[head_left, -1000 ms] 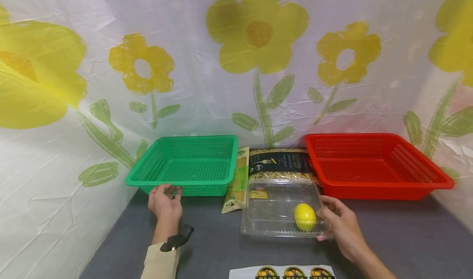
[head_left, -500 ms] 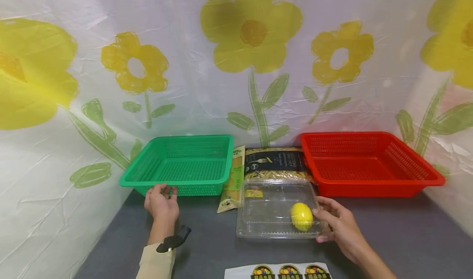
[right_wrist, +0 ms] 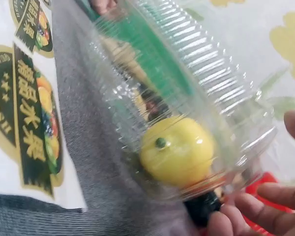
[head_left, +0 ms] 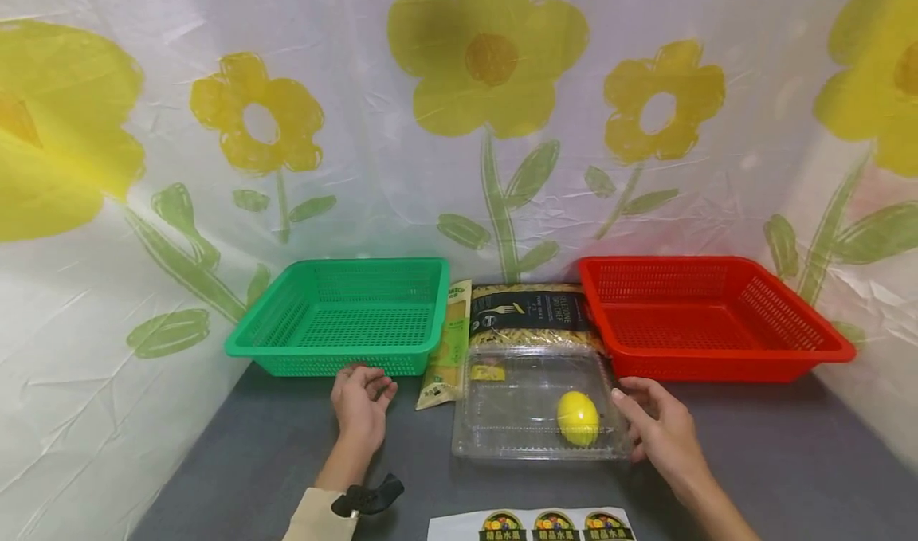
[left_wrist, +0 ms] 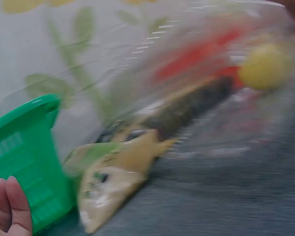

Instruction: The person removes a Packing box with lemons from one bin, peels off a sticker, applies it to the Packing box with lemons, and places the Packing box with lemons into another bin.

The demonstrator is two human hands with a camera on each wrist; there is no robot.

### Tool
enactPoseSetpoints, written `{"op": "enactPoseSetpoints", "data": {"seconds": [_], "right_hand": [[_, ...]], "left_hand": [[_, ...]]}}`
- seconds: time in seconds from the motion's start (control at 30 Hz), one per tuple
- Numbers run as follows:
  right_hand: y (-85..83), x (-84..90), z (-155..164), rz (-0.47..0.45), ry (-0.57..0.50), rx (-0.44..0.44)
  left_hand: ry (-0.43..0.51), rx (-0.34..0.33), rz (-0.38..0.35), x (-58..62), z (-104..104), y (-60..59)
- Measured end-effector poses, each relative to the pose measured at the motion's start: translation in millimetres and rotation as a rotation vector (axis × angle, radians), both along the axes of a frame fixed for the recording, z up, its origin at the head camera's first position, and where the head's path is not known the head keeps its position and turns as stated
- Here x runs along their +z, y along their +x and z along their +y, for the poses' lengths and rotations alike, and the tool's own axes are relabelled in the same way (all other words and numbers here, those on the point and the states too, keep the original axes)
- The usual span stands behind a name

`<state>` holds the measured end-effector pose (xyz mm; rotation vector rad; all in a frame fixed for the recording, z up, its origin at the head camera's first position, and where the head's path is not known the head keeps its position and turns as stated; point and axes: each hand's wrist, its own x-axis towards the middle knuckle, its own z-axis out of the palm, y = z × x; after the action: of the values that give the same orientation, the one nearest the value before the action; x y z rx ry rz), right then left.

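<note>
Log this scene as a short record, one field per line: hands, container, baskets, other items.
left hand: left hand on the grey table, fingers relaxed, holding nothing, near the green basket
right hand: right hand touches the right edge of the clear plastic container; whether its grip has closed cannot be told
container: lid closed, one yellow lemon inside
baskets: green at left, red basket at right, nothing visible inside either
between baskets: two pasta packets
front edge: sticker sheet
</note>
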<state>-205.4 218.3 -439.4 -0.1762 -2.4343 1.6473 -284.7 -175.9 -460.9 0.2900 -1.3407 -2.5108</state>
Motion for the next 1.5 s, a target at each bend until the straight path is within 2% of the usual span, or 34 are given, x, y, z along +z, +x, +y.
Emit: {"op": "enactPoseSetpoints", "data": {"seconds": [0.17,0.27,0.33,0.47,0.63,0.73,0.83,0.9,0.97,1.07,1.2,1.33,1.5], "right_hand": [[7.9,5.8,-6,0.230,0.112,-0.156],[12.4,9.5,-11,0.397,0.138,-0.164],[15.4,12.8,-15,0.484,0.148,-0.109],[19.6,19.3,-26,0.644,0.201,0.059],[23.7,22.2,-39,0.744,0.236,0.301],[28.0,22.1,-48,0.748,0.242,0.462],[33.0,20.0,-57,0.683,0.247,0.622],[35.9,17.1,-61,0.607,0.240,0.713],[38.0,13.8,-65,0.524,0.236,0.792],[37.1,8.8,-71,0.425,0.231,0.888],[32.3,1.4,-80,0.289,0.261,0.973],[29.0,-10.3,-87,0.240,0.281,1.016],[25.0,-29.1,-95,0.358,0.280,1.053]], "left_hand": [[-0.129,-0.050,0.019,1.4,6,9.6],[-0.204,-0.087,0.017,3.9,5,17.1],[-0.261,-0.115,0.010,5.5,5,23.5],[-0.418,-0.200,0.020,8.3,8,37.1],[-0.686,-0.379,0.113,16.4,13,51.1],[-0.851,-0.502,0.181,21.3,14,57.8],[-0.947,-0.642,0.263,23.3,14,63.6],[-0.943,-0.750,0.327,22.1,14,66.6],[-0.895,-0.858,0.383,19.7,13,69.0],[-0.809,-0.996,0.416,16.6,13,71.1],[-0.767,-1.125,0.377,13.3,15,73.0],[-0.811,-1.203,0.301,7.2,18,73.8],[-0.857,-1.285,0.193,2.3,17,75.8]]}}
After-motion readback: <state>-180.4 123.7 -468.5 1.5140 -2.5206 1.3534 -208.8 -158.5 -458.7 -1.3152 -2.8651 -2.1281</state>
